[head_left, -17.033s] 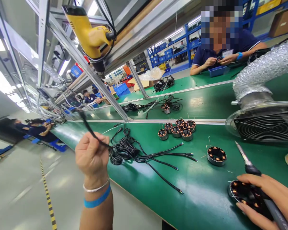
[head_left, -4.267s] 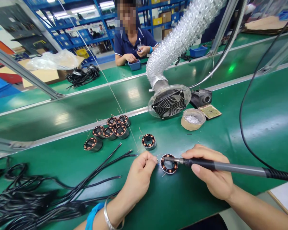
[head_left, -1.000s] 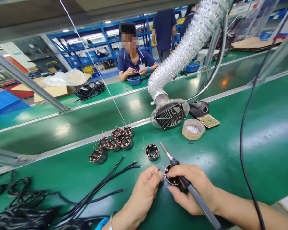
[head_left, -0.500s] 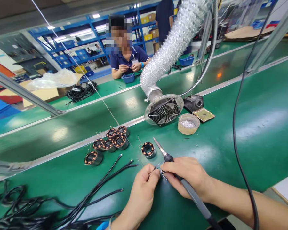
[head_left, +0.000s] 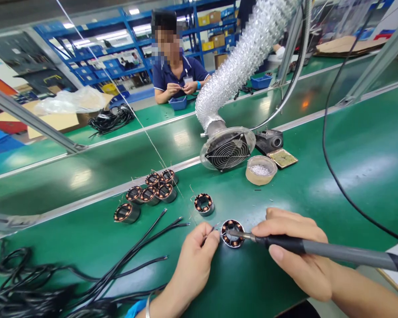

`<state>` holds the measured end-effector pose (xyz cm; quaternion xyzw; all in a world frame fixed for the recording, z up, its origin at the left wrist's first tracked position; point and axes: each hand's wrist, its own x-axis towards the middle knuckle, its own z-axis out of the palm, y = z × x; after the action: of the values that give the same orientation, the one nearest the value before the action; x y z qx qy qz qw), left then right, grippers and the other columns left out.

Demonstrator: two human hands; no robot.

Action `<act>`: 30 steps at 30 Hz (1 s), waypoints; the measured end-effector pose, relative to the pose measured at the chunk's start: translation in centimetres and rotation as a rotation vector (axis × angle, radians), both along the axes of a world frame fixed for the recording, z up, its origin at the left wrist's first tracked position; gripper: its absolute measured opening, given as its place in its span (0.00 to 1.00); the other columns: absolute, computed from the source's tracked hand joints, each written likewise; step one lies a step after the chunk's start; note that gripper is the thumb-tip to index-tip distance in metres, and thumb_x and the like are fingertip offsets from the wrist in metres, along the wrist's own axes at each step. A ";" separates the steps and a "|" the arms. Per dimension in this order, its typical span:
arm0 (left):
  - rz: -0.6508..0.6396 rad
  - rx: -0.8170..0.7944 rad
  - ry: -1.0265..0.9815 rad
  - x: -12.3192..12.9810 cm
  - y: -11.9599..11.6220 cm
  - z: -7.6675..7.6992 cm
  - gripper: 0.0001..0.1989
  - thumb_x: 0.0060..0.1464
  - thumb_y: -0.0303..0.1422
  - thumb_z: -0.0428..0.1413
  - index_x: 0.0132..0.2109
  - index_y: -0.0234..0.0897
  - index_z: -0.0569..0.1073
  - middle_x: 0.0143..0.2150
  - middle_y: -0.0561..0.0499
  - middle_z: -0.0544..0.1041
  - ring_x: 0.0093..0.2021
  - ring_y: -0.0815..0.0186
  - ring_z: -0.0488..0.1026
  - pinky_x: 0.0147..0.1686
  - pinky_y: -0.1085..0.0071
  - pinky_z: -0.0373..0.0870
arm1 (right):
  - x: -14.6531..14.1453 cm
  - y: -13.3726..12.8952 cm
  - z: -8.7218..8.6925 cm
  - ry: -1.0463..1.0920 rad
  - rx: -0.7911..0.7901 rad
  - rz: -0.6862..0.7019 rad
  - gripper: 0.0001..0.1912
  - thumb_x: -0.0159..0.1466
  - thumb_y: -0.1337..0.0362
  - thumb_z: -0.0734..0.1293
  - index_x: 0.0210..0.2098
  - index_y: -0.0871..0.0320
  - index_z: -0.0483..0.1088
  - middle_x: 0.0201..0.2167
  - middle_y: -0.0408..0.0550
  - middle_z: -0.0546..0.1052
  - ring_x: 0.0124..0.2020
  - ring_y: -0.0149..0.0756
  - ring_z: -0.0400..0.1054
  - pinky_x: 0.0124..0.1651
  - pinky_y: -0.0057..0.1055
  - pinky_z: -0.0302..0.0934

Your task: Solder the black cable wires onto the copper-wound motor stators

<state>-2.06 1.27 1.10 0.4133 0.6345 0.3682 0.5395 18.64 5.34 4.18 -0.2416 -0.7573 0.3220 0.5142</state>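
Observation:
My left hand (head_left: pixel 195 254) is closed in a pinch on the end of a black cable (head_left: pixel 214 227), with its thin wire tips poking out beside a motor stator (head_left: pixel 234 243). That stator, a metal ring with copper coils inside, lies face up on the green bench, just right of my left fingertips. In my right hand (head_left: pixel 301 256) is a soldering iron (head_left: pixel 345 255), held almost level. Its metal tip points left and reaches over the stator's opening; whether it touches a wire I cannot tell. Another stator (head_left: pixel 204 211) sits slightly farther back.
Several stators (head_left: pixel 149 194) are grouped at the back left. Black cables (head_left: pixel 119 269) spread across the left side. A fume extractor fan (head_left: pixel 230 152), a tub of shiny bits (head_left: pixel 261 176) and an iron stand (head_left: pixel 270 140) stand behind. A co-worker (head_left: pixel 177 79) sits across the bench.
The soldering iron has swung from pointing up and away to nearly level, its tip now over the stator. My right hand has moved right, uncovering the stator. My left hand keeps its pinch.

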 end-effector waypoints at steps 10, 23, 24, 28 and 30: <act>-0.015 0.021 0.006 0.1 -0.1 0.5 0.19 0.54 0.46 0.55 0.25 0.41 0.57 0.19 0.62 0.52 0.21 0.72 0.46 0.22 0.74 0.47 | -1.2 0.0 -1.4 0.074 -0.022 -0.041 0.10 0.57 0.67 0.62 0.36 0.57 0.74 0.22 0.44 0.74 0.18 0.32 0.58 0.24 0.31 0.51; -0.054 0.062 0.110 0.4 0.2 1.2 0.18 0.54 0.44 0.52 0.24 0.42 0.56 0.21 0.60 0.52 0.23 0.70 0.48 0.23 0.73 0.50 | -1.5 -0.7 0.4 -0.081 0.202 0.007 0.15 0.54 0.74 0.59 0.38 0.57 0.71 0.18 0.41 0.64 0.17 0.32 0.55 0.22 0.32 0.48; -0.054 0.062 0.116 0.4 0.2 1.2 0.18 0.54 0.44 0.52 0.24 0.42 0.56 0.21 0.61 0.52 0.23 0.70 0.47 0.23 0.73 0.49 | -1.5 -0.8 0.4 -0.080 0.219 0.006 0.15 0.54 0.74 0.59 0.38 0.57 0.71 0.18 0.42 0.64 0.17 0.32 0.55 0.22 0.33 0.48; -0.059 0.062 0.132 0.4 0.2 1.2 0.17 0.55 0.44 0.51 0.24 0.42 0.56 0.21 0.60 0.52 0.23 0.70 0.48 0.24 0.73 0.50 | -1.3 -0.9 0.2 -0.082 0.232 0.015 0.14 0.56 0.74 0.60 0.38 0.57 0.71 0.18 0.42 0.64 0.17 0.32 0.55 0.23 0.33 0.48; -0.063 0.059 0.132 0.4 0.1 1.2 0.18 0.55 0.44 0.51 0.24 0.42 0.56 0.21 0.60 0.52 0.23 0.70 0.48 0.24 0.73 0.50 | -1.0 -0.8 0.1 -0.071 0.227 -0.001 0.13 0.59 0.73 0.60 0.39 0.57 0.71 0.18 0.42 0.63 0.17 0.33 0.55 0.22 0.33 0.49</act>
<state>-1.67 1.37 2.25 0.4722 0.6441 0.3415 0.4956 17.65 4.56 4.26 -0.1936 -0.8064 0.2253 0.5113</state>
